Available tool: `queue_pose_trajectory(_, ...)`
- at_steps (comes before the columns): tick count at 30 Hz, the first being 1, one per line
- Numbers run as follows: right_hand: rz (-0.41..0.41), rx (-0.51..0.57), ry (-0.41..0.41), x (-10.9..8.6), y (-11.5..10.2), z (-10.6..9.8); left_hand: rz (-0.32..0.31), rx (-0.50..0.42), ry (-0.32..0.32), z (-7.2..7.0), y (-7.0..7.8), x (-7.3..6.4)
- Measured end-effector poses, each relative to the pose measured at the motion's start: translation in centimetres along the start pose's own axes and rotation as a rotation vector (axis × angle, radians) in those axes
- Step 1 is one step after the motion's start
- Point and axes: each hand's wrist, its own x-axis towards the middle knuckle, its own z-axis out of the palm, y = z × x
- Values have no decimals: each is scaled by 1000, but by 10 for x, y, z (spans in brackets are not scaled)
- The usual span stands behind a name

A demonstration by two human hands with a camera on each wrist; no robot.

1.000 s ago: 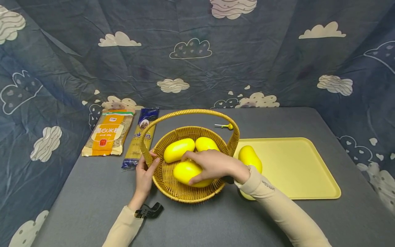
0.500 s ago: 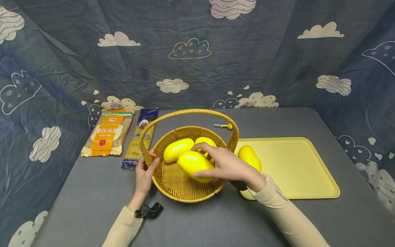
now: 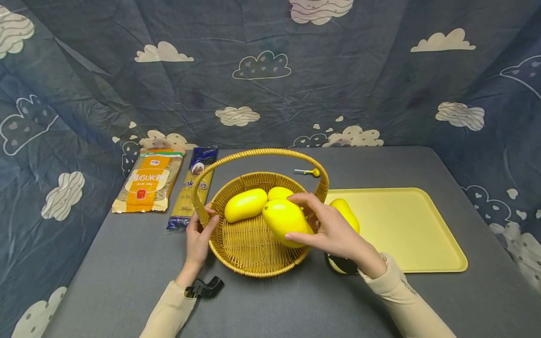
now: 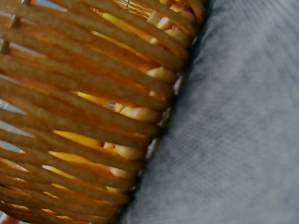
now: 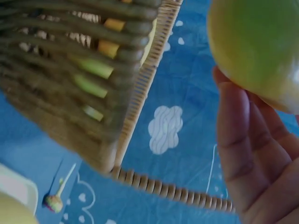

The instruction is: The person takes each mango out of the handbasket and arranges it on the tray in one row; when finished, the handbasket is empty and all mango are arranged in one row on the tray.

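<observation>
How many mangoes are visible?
4: in the basket, a left mango, a rear mango; in the right hand, one mango; on the tray, another mango. Others may be hidden.

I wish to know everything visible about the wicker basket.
The basket is round and golden-brown, woven from what looks like wicker, with a thick rim and one tall arched handle. It stands upright on the grey table, left of the yellow tray. Two yellow fruits, like mangoes, lie inside; the right hand holds a third fruit, apparently above the basket. The left hand grips the basket's left rim near the handle's foot.
</observation>
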Motion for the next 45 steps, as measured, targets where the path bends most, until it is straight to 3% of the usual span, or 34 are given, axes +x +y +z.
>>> queue_pose_trajectory(13, -88, 27, 289, -31, 16, -28, -9, 5, -8, -1, -1, 1)
queue_pose_trajectory(22, -64, 70, 452, -52, 40, -45, -6, 3, -11, -2, -3, 1)
queue_pose_trajectory(26, 17, 77, 488, -59, 51, -52, -7, 10, -11, -1, -1, 1)
queue_pose_trajectory(33, 263, 4, 561, -68, 72, -61, -6, -2, -16, -2, -2, 1)
queue_pose_trajectory(45, 500, -109, 483, -84, 107, -69, 8, -2, -13, -2, -4, 1)
